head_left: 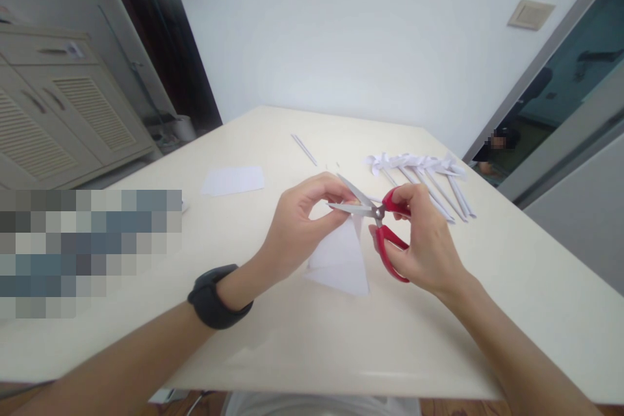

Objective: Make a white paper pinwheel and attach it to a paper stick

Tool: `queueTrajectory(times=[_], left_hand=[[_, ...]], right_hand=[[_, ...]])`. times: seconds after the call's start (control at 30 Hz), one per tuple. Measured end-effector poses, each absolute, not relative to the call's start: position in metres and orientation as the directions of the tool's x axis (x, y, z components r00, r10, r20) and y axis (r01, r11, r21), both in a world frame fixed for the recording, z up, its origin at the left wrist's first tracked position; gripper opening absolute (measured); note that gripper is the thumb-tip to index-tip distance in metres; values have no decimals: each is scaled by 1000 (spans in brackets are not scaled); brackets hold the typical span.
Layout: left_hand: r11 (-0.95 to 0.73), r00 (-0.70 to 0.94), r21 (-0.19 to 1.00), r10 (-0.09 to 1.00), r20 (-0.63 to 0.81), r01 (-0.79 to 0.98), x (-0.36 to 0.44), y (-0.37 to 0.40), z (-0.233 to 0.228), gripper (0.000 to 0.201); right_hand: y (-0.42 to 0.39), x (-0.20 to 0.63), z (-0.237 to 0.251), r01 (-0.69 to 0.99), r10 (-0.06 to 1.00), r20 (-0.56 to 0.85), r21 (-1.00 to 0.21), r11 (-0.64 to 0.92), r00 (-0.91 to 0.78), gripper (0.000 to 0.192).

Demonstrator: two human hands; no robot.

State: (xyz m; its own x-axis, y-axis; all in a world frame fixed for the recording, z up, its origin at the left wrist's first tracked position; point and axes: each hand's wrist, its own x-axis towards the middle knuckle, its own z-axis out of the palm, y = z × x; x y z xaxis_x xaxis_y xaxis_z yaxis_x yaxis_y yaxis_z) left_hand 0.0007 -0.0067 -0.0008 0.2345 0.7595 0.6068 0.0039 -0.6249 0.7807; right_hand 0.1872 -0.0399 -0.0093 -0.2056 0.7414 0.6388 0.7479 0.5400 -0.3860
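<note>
Cream table (341,351) before a pale wall, with louvred cabinets (53,123) at the far left. Left hand (297,227), a black watch (214,296) on its wrist, pinches the upper corner of a folded white paper (341,260) between thumb and fingertips, holding it above the table at centre. Right hand (424,240) has its fingers closed through the red handles of the scissors (377,218), whose blades stand parted at the paper's top edge. Behind the right hand lies a row of paper pinwheels (424,172) on rolled sticks. One flat white sheet (234,180) and one thin paper stick (305,149) lie farther back, well apart.
</note>
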Motion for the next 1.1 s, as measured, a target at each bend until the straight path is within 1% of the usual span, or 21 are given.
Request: queueTrajectory(times=[0.13, 0.3, 0.4, 0.47, 0.57, 0.63, 0.7, 0.8, 0.87, 0.93, 1.1], left_hand=[[-622, 234, 783, 763, 603, 10, 0, -5, -3, 8], [-611, 245, 790, 760, 602, -48, 1, -5, -4, 8], [-609, 249, 790, 756, 606, -73, 2, -5, -5, 7], [-609, 244, 789, 755, 609, -83, 2, -5, -4, 4], [-606, 251, 789, 752, 609, -100, 2, -4, -4, 4], [-595, 272, 795, 750, 603, -119, 2, -4, -3, 5], [-574, 294, 806, 752, 589, -145, 2, -5, -2, 5], [-539, 320, 825, 762, 563, -170, 2, -5, -2, 5], [-523, 321, 835, 771, 550, -172, 2, -5, -2, 6], [-511, 317, 840, 778, 542, -182, 2, -4, -3, 6], [-476, 375, 846, 759, 533, -240, 1, -2, -5, 5]], right_hand=[[-40, 186, -11, 758, 760, 625, -407, 509, -175, 38], [-39, 186, -13, 784, 784, 608, -424, 454, -125, 34], [-40, 186, -12, 785, 781, 616, -431, 445, -105, 34], [-41, 185, -11, 759, 773, 629, -465, 456, -79, 35], [-40, 184, -7, 681, 787, 617, -581, 446, 12, 34], [-37, 185, -6, 596, 829, 555, -688, 413, 67, 32], [-32, 188, -6, 485, 886, 456, -796, 361, 89, 28], [-25, 195, -9, 347, 965, 261, -909, 233, 37, 23], [-23, 200, -10, 293, 990, 133, -946, 142, -51, 24], [-24, 203, -10, 253, 988, 51, -963, 88, -148, 25], [-28, 201, -5, 176, 942, -19, -983, 43, -334, 30]])
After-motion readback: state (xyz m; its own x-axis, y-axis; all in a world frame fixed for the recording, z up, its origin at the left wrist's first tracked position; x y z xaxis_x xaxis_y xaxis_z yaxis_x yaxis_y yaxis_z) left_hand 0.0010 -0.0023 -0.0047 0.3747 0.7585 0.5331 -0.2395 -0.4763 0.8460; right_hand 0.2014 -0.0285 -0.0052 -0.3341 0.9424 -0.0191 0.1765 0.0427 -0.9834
